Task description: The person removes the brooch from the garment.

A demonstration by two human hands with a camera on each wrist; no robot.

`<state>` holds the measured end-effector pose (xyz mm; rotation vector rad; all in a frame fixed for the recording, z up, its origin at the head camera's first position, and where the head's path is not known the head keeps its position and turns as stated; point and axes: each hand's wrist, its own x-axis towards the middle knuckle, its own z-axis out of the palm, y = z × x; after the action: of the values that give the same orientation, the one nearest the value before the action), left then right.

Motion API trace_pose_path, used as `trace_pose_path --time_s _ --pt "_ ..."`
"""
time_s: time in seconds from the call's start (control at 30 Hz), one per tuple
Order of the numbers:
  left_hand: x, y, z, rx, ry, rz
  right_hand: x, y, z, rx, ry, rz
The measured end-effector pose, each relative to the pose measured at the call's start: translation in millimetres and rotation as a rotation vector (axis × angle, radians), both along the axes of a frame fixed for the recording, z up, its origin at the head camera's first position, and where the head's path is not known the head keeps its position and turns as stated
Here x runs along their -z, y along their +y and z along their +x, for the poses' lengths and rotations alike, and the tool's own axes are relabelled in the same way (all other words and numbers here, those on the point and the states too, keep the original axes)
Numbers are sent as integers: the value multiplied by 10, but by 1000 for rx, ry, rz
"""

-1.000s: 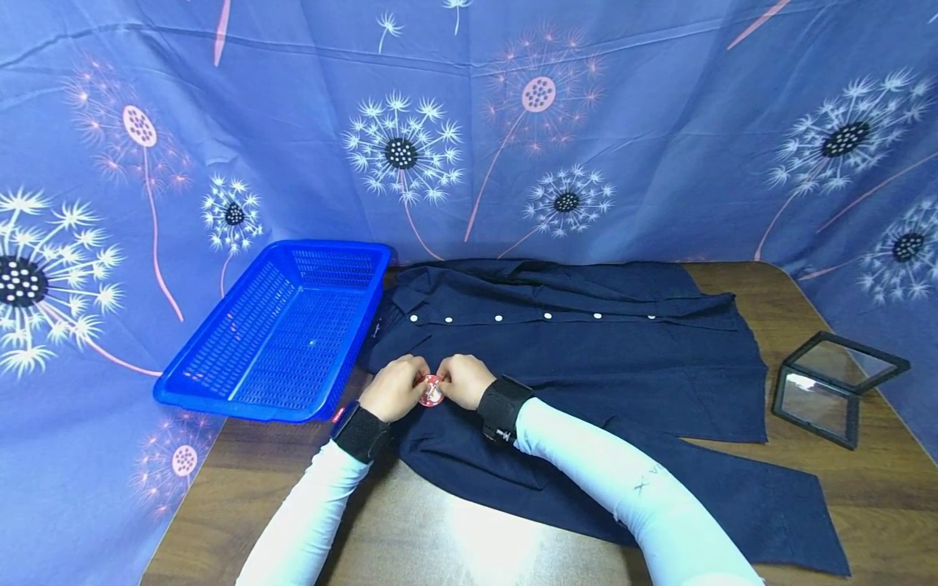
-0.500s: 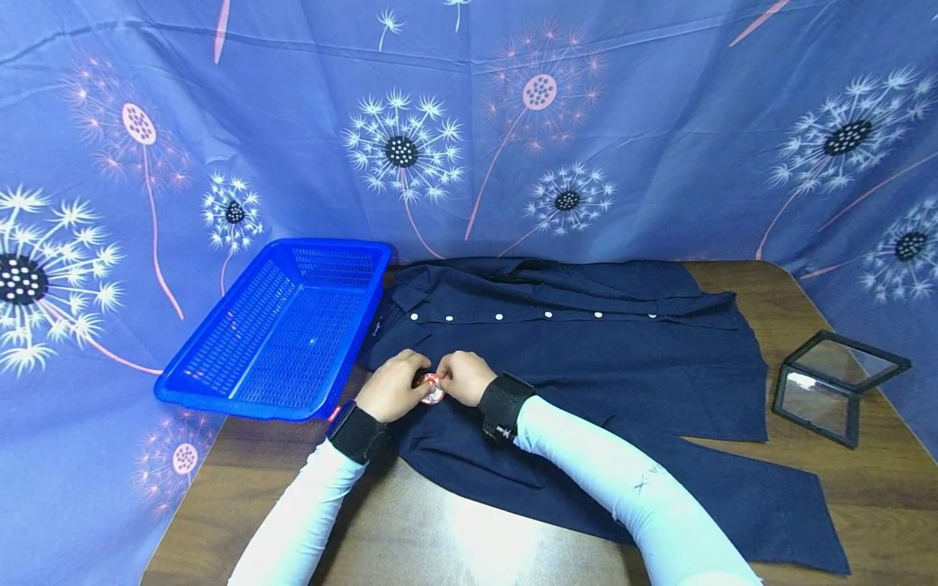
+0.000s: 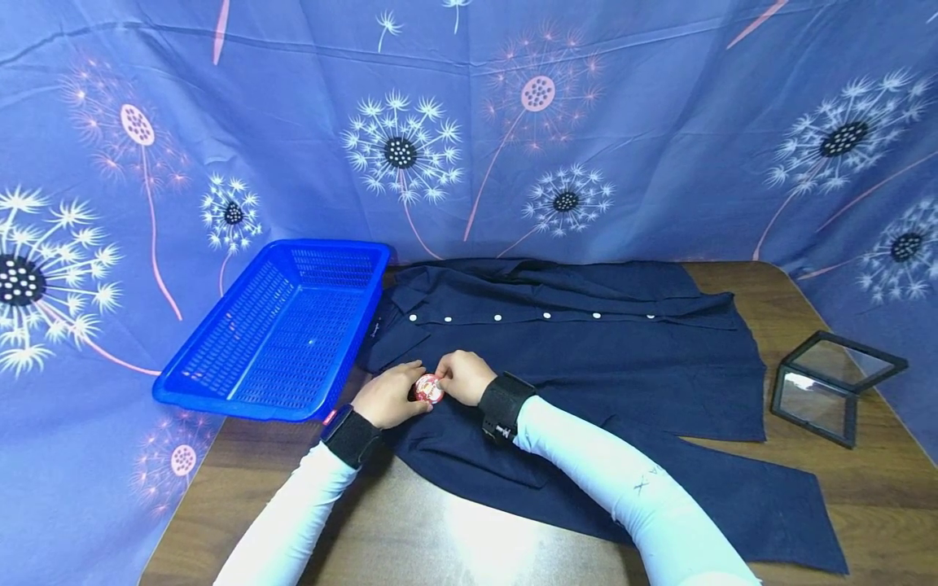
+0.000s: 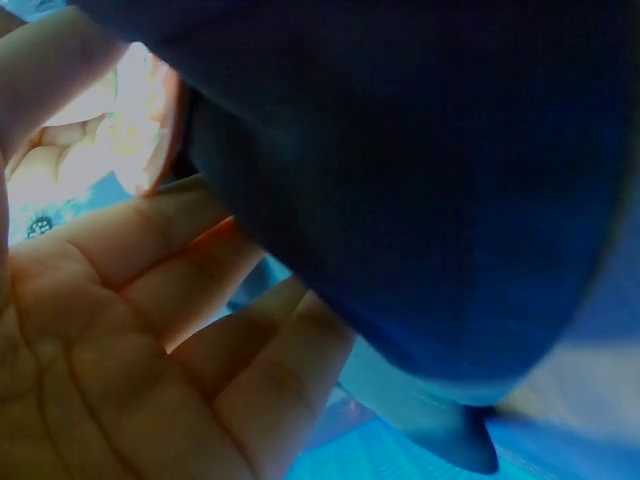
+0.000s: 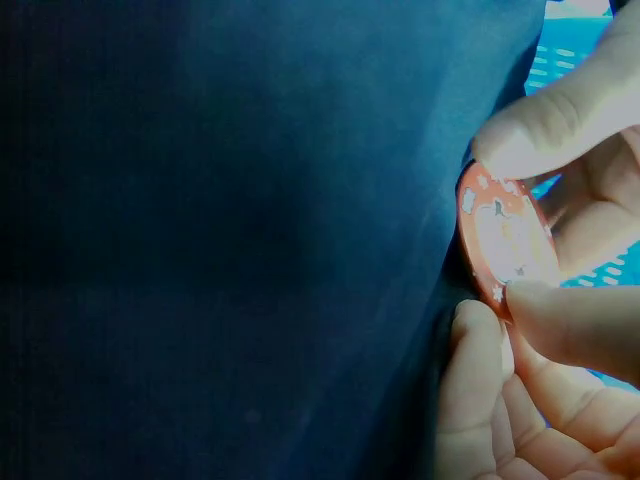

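Note:
A round red-and-white badge (image 3: 428,389) lies against the dark navy shirt (image 3: 586,366) on the table, near its collar end. My right hand (image 3: 466,378) pinches the badge's edge; in the right wrist view its thumb (image 5: 560,315) presses on the face while a curled finger sits below. My left hand (image 3: 388,395) is spread around the badge's left side, its thumb at the rim in that same view. In the left wrist view the left fingers (image 4: 270,350) reach out nearly straight along the shirt cloth, and their tips are hidden behind it.
A blue plastic basket (image 3: 167,392) stands on the left beside the shirt collar. To the right lies an open black-framed clear case (image 3: 850,408). The wooden table (image 3: 381,521) shows in front, and a dandelion-print cloth (image 3: 469,98) hangs behind.
My left thumb and fingers have spread apart, and that hand has shifted slightly left, showing more of the badge. My right hand stays in place on the badge.

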<state>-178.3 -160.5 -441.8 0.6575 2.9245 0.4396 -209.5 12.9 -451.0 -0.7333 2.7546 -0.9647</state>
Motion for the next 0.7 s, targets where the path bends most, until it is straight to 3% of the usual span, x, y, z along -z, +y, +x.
trace_pose_path --time_s 0.27,0.7 --pt "-7 -18 31 -14 -35 -32 2 12 -1 -2 -13 -17" --pt "35 -69 53 15 -16 -54 -20 23 -8 4 -36 -28"
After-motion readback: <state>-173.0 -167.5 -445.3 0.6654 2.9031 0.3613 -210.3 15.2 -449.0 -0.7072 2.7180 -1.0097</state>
